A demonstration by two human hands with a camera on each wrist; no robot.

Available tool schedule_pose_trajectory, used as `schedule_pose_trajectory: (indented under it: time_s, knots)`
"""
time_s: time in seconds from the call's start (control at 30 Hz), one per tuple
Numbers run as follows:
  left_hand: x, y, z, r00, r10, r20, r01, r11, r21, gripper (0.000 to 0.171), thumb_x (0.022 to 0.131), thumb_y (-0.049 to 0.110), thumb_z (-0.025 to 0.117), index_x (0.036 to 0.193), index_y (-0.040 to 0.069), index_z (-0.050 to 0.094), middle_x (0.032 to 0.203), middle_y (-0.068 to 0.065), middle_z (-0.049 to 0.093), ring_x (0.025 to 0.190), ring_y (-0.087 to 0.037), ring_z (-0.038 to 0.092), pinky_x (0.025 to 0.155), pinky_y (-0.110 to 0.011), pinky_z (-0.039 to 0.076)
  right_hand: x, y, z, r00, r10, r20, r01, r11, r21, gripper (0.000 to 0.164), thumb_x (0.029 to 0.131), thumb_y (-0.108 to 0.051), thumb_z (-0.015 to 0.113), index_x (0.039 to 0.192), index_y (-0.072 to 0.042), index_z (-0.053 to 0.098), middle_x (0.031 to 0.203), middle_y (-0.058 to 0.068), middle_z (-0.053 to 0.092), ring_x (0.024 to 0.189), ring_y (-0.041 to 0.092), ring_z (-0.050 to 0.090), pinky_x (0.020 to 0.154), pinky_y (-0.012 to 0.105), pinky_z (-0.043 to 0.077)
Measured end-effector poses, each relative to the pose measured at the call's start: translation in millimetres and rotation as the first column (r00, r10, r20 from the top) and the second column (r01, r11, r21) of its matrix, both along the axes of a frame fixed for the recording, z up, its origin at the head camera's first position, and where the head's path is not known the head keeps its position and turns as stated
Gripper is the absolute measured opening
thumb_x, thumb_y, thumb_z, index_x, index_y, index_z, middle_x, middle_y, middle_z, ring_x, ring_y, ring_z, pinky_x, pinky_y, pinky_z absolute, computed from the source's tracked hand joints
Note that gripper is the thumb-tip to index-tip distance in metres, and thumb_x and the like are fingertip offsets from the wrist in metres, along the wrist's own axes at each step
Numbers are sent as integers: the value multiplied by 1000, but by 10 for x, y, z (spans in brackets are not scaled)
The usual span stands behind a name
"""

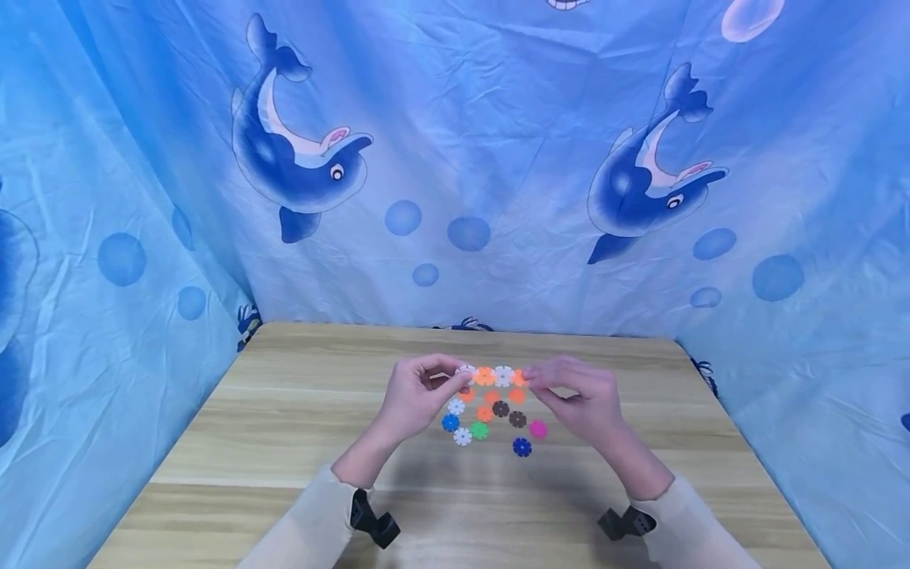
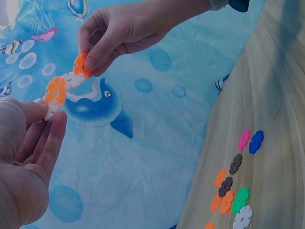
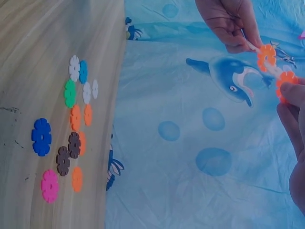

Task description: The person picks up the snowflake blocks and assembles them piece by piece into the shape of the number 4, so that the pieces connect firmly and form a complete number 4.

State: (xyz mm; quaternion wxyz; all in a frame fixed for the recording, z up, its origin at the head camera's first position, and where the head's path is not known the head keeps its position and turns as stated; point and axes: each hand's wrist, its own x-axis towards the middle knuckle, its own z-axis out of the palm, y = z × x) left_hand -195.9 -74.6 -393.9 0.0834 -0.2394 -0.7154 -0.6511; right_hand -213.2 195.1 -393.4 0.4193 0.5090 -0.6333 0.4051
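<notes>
Both hands hold a row of joined plastic snowflake discs (image 1: 485, 376) above the table, alternating white and orange. My left hand (image 1: 419, 401) pinches the white disc at the row's left end between thumb and fingers. At the other end, my right hand (image 1: 586, 397) pinches an orange disc (image 2: 81, 65), its thumb flat across it in the right wrist view. Between them, an orange disc (image 3: 267, 57) and a white disc (image 1: 503, 376) show uncovered. The left end disc is partly hidden by fingertips.
Loose discs lie on the wooden table (image 1: 284, 442) below the hands: a green disc (image 1: 479, 431), a pink disc (image 1: 538, 429), a dark blue disc (image 1: 522, 447), a lighter blue disc (image 1: 450, 423), plus several orange, white and brown ones. A dolphin-print cloth (image 1: 469, 158) surrounds the table.
</notes>
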Motion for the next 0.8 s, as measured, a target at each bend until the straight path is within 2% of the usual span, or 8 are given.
schedule_pose_trajectory:
  time_s: [0.1,0.33,0.47,0.53,0.63,0.8]
  knots:
    - [7,23,-2,1000,-2,-4,2,1000,7,9,95,5,78,102,-2,81,95,-23,80,76,-16,79,81,-30,68,-7,13,-2,1000,21,-9,-21,1000,-10,15,97,-9,79,85,0,80,84,18,80,79,26,79,90,22,64]
    - [12,50,17,999,18,-30,-17,999,27,11,96,7,78,104,0,80,97,-21,79,84,-38,79,81,-32,68,-40,13,20,999,15,-52,-15,1000,-14,11,94,-6,81,85,1,80,85,18,80,82,28,79,95,23,63]
    - [5,27,31,999,27,-47,-26,999,28,10,97,7,78,104,1,79,98,-20,78,82,-31,80,82,-30,68,-45,-27,47,997,-37,-71,37,999,8,12,97,-9,77,90,0,80,90,18,80,85,31,79,97,23,62]
    - [0,12,49,998,32,-57,-30,999,33,10,97,7,78,105,1,79,99,-20,78,82,-23,80,82,-30,68,-44,-42,61,994,-98,-54,99,995,15,11,97,-11,77,95,-1,80,95,17,81,87,31,79,99,21,61]
    - [-7,-13,74,996,36,-77,-33,998,45,10,97,6,77,105,1,79,102,-21,78,83,-14,79,84,-31,68,-43,-48,64,983,-184,14,183,983,25,16,90,-8,80,104,-2,80,101,15,82,92,31,79,101,17,58]
    - [-2,-59,97,994,38,-98,-33,998,58,10,96,5,77,105,0,79,103,-22,79,83,-11,79,85,-31,68,-77,-42,0,961,-243,129,238,970,51,33,75,4,84,108,-3,81,104,14,82,94,31,79,100,14,57]
